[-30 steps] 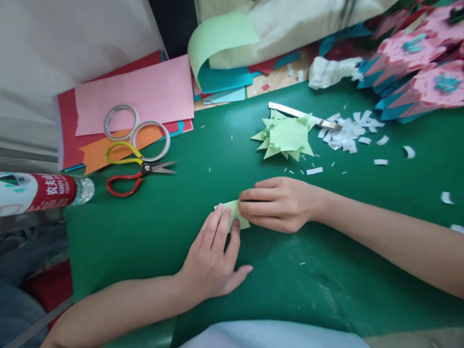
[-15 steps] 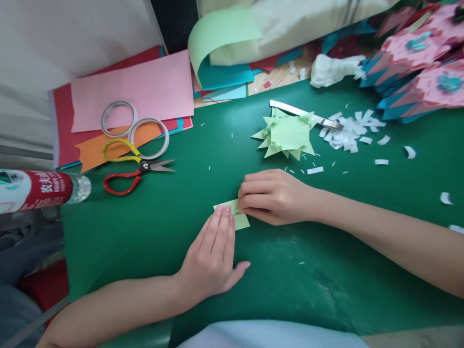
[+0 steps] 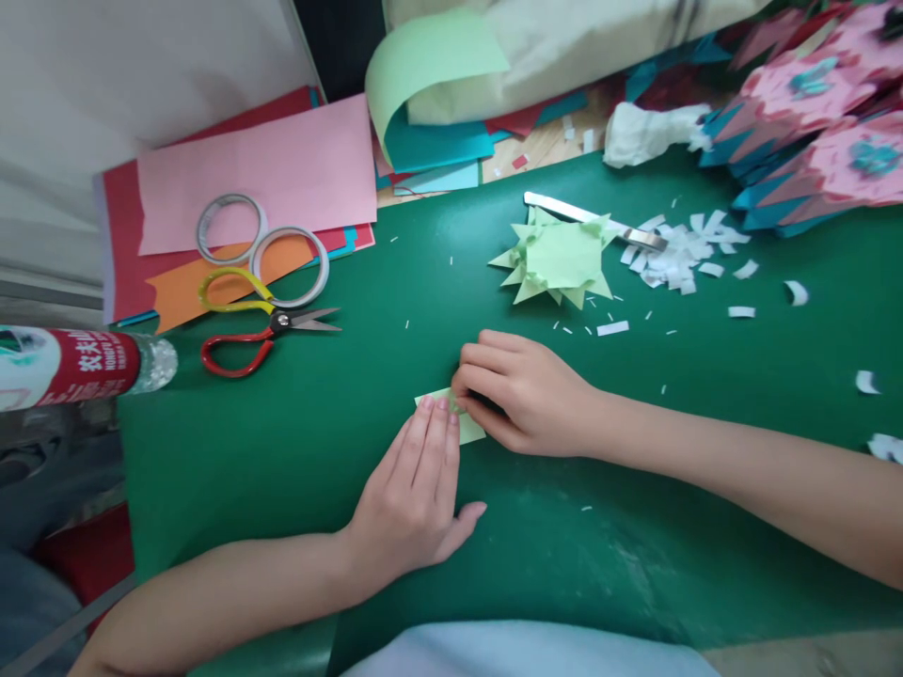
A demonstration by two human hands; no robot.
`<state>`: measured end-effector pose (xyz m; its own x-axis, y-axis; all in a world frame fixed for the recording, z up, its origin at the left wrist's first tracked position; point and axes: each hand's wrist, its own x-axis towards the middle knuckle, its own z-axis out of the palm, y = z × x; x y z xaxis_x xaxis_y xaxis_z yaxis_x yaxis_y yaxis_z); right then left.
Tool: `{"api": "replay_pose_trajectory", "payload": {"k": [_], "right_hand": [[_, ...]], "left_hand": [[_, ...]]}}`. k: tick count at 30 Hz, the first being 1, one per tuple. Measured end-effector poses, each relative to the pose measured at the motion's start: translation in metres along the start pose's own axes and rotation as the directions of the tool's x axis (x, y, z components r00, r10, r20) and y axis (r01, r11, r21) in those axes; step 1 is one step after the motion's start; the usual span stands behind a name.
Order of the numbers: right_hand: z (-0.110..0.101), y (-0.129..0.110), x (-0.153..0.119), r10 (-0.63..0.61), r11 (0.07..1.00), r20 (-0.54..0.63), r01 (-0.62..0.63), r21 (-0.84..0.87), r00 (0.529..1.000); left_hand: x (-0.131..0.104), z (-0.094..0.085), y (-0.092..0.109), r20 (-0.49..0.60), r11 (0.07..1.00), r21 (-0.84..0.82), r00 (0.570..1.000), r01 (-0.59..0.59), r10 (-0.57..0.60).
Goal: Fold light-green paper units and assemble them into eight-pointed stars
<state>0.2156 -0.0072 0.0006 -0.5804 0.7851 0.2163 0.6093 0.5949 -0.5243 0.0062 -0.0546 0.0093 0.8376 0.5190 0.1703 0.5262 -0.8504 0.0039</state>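
A small piece of light green paper [image 3: 471, 430] lies on the green tabletop in front of me, partly covered by both hands. My left hand [image 3: 409, 498] rests flat on its left part, fingers stretched out and thumb apart. My right hand [image 3: 526, 390] is closed at the paper's upper right side, the fingertips pinched together against it. What exactly sits between those fingertips is hidden. Just beyond my right hand lies a light green spiky folded-paper piece [image 3: 564, 254], with a silver utility knife [image 3: 593, 221] behind it.
Scissors [image 3: 282, 322] with yellow and red handles lie at left, beside two tape rolls [image 3: 291, 267] on coloured paper sheets [image 3: 261, 179]. A bottle [image 3: 85, 367] lies at the left edge. White scraps [image 3: 681, 254] and pink-and-blue paper pieces [image 3: 832, 141] are at right.
My right hand has shifted slightly left and toward me along the paper, its fingertips now closer to my left fingers. My left hand stays where it was.
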Motion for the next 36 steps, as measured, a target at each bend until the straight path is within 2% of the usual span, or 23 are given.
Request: {"api": "replay_pose_trajectory", "payload": {"k": [10, 15, 22, 30, 36], "right_hand": [[0.004, -0.006, -0.002, 0.023, 0.986, -0.039, -0.03, -0.165, 0.999], [0.005, -0.005, -0.003, 0.009, 0.959, -0.002, -0.009, -0.283, 1.0], [0.005, -0.006, -0.007, 0.089, 0.915, 0.003, -0.08, -0.395, 0.996], [-0.002, 0.004, -0.006, -0.015, 0.928, 0.072, 0.041, -0.369, 0.997], [-0.005, 0.012, -0.004, -0.095, 0.932, 0.083, 0.118, -0.342, 0.992]], "left_hand": [[0.003, -0.001, -0.002, -0.021, 1.0, -0.008, 1.0, 0.006, -0.006], [0.002, -0.001, -0.001, 0.006, 1.0, 0.003, 1.0, 0.006, -0.006], [0.002, -0.004, 0.001, 0.034, 0.999, 0.05, 0.999, 0.017, -0.018], [0.003, -0.003, 0.0, 0.024, 0.999, 0.046, 1.0, 0.008, -0.009], [0.001, -0.003, 0.0, 0.036, 0.998, 0.06, 0.999, -0.007, 0.004]]}}
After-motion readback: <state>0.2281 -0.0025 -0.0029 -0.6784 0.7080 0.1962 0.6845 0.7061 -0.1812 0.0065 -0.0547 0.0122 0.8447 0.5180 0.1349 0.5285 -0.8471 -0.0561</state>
